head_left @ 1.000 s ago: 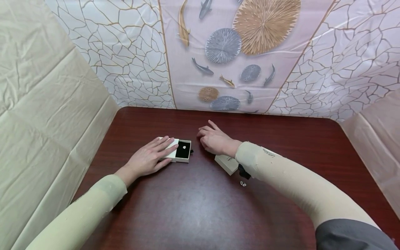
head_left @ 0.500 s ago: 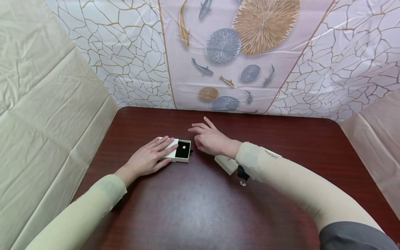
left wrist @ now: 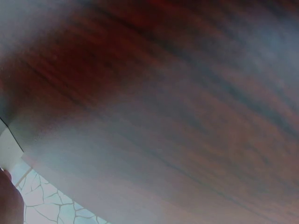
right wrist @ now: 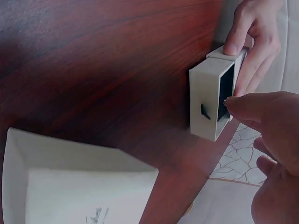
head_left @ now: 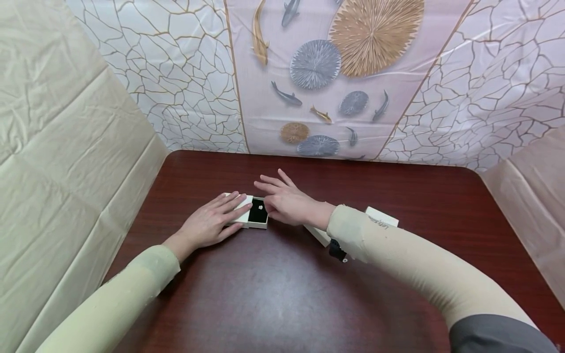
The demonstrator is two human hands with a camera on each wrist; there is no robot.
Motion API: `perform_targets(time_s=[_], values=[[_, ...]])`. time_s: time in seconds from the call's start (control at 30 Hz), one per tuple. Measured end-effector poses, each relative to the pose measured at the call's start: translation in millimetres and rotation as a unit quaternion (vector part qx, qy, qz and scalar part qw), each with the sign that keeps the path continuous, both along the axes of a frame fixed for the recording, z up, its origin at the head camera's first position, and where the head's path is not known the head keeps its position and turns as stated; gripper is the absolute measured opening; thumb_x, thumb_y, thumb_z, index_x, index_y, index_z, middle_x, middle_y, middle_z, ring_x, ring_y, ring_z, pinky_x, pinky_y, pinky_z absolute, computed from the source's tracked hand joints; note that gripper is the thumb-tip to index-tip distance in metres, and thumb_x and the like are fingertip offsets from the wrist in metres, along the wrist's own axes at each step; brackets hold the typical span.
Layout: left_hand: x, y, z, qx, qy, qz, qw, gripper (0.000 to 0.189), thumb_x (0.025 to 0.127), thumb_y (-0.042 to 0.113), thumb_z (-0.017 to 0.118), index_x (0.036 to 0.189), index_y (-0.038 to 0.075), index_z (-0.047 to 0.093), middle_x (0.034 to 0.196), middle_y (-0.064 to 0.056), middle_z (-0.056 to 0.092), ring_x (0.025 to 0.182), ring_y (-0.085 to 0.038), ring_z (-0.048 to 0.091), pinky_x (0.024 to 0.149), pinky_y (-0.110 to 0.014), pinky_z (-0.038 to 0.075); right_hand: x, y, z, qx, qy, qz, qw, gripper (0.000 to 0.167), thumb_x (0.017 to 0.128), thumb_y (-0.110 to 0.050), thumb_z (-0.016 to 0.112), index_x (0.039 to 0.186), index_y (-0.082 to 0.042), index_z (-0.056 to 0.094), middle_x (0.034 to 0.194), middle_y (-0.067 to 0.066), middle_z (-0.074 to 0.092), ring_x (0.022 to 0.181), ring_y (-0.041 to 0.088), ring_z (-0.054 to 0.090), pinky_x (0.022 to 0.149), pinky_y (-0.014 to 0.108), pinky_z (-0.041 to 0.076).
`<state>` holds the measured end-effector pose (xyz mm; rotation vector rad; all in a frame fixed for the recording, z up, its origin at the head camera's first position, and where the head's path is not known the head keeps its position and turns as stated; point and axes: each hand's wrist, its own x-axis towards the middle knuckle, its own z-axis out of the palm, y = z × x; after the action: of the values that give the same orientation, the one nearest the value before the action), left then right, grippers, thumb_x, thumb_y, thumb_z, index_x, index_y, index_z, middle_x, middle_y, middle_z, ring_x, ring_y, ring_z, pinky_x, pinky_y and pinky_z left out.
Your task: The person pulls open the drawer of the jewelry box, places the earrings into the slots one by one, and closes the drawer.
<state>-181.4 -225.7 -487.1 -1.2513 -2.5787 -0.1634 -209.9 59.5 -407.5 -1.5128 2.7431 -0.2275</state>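
Over the oblong white card box (right wrist: 204,95), the left hand (head_left: 209,222) lay with straight fingers, best kept steady; whether the right hand (head_left: 289,203) pinched anything was unclear.

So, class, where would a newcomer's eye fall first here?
Probably the big gold disc high on the backdrop. Then the small white box on the dark red table, its drawer partly out, a shiny piece on black lining. The left hand rests on the box; the right hand is at its open end.
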Motion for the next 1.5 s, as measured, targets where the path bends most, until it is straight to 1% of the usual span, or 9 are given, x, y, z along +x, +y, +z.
perform_targets(time_s=[0.07, 0.13, 0.27, 0.33, 0.5, 0.7, 0.97, 1.3, 1.5], values=[[-0.2, -0.2, -0.1, -0.001, 0.000, 0.000, 1.0000, 0.058, 0.104, 0.035, 0.067, 0.157, 0.012, 0.056, 0.162, -0.018, 0.050, 0.151, -0.036, 0.048, 0.126, -0.052, 0.035, 0.7, -2, 0.1, -0.006, -0.015, -0.003, 0.9999, 0.018, 0.091, -0.008, 0.077, 0.079, -0.016, 0.066, 0.165, 0.019, 0.046, 0.160, 0.037, 0.031, 0.129, 0.069, 0.013], [-0.3, -0.1, 0.0, -0.002, -0.001, 0.001, 1.0000, 0.058, 0.104, 0.035, 0.067, 0.157, 0.012, 0.056, 0.162, -0.017, 0.050, 0.151, -0.036, 0.047, 0.126, -0.052, 0.035, 0.9, -4, 0.4, -0.011, -0.039, -0.010, 0.9991, 0.017, 0.093, -0.010, 0.077, 0.080, -0.017, 0.068, 0.166, 0.019, 0.045, 0.160, 0.038, 0.029, 0.128, 0.069, 0.012], [-0.7, 0.0, -0.4, -0.003, -0.003, 0.002, 1.0000, 0.058, 0.104, 0.035, 0.067, 0.157, 0.012, 0.056, 0.162, -0.017, 0.050, 0.151, -0.036, 0.046, 0.126, -0.052, 0.035, -0.5, -9, -0.1, -0.015, -0.087, -0.037, 0.9954, 0.015, 0.096, -0.015, 0.077, 0.083, -0.018, 0.071, 0.167, 0.018, 0.042, 0.162, 0.037, 0.025, 0.129, 0.068, 0.010], [-0.8, 0.1, -0.6, 0.000, -0.004, 0.001, 1.0000, 0.059, 0.104, 0.035, 0.067, 0.157, 0.012, 0.056, 0.162, -0.017, 0.050, 0.151, -0.036, 0.047, 0.126, -0.052, 0.035, -1.4, -11, -1.2, -0.018, -0.098, -0.047, 0.9939, 0.013, 0.095, -0.016, 0.078, 0.084, -0.018, 0.071, 0.167, 0.018, 0.042, 0.162, 0.037, 0.025, 0.129, 0.068, 0.011], [-0.5, -0.1, -1.1, 0.005, -0.006, 0.001, 1.0000, 0.059, 0.104, 0.034, 0.067, 0.157, 0.012, 0.056, 0.162, -0.017, 0.051, 0.151, -0.037, 0.047, 0.126, -0.052, 0.035, -2.6, -14, -6.1, -0.020, -0.110, -0.056, 0.9922, 0.012, 0.093, -0.015, 0.079, 0.084, -0.017, 0.071, 0.167, 0.019, 0.043, 0.162, 0.037, 0.025, 0.129, 0.069, 0.009], [-0.4, -0.8, -0.6, 0.005, -0.003, -0.001, 1.0000, 0.059, 0.104, 0.034, 0.068, 0.157, 0.012, 0.056, 0.162, -0.017, 0.051, 0.151, -0.036, 0.047, 0.126, -0.052, 0.034, -5.6, -18, -12.6, -0.020, -0.124, -0.062, 0.9901, 0.013, 0.094, -0.015, 0.079, 0.083, -0.017, 0.072, 0.168, 0.018, 0.042, 0.162, 0.037, 0.025, 0.128, 0.070, 0.009], [-0.6, -1.2, -0.7, 0.006, -0.005, -0.003, 1.0000, 0.059, 0.103, 0.033, 0.068, 0.157, 0.012, 0.056, 0.162, -0.017, 0.051, 0.151, -0.037, 0.047, 0.127, -0.052, 0.034, -9.7, -23, -17.8, -0.023, -0.160, -0.075, 0.9840, 0.013, 0.096, -0.016, 0.077, 0.084, -0.015, 0.073, 0.168, 0.017, 0.041, 0.162, 0.036, 0.024, 0.129, 0.069, 0.009], [-0.6, -0.8, -0.2, 0.003, -0.001, -0.002, 1.0000, 0.060, 0.103, 0.034, 0.068, 0.158, 0.012, 0.055, 0.162, -0.017, 0.050, 0.152, -0.036, 0.046, 0.127, -0.051, 0.033, -8.4, -24, -21.1, -0.019, -0.162, -0.073, 0.9839, 0.013, 0.099, -0.017, 0.077, 0.086, -0.014, 0.074, 0.169, 0.016, 0.040, 0.162, 0.037, 0.025, 0.129, 0.069, 0.010], [0.0, -1.0, -0.7, 0.006, -0.002, -0.004, 1.0000, 0.060, 0.103, 0.034, 0.069, 0.157, 0.011, 0.056, 0.162, -0.018, 0.050, 0.151, -0.038, 0.047, 0.126, -0.052, 0.034, -9.0, -25, -21.4, -0.024, -0.174, -0.064, 0.9823, 0.013, 0.099, -0.016, 0.076, 0.087, -0.012, 0.074, 0.168, 0.017, 0.041, 0.161, 0.038, 0.025, 0.128, 0.070, 0.010]])
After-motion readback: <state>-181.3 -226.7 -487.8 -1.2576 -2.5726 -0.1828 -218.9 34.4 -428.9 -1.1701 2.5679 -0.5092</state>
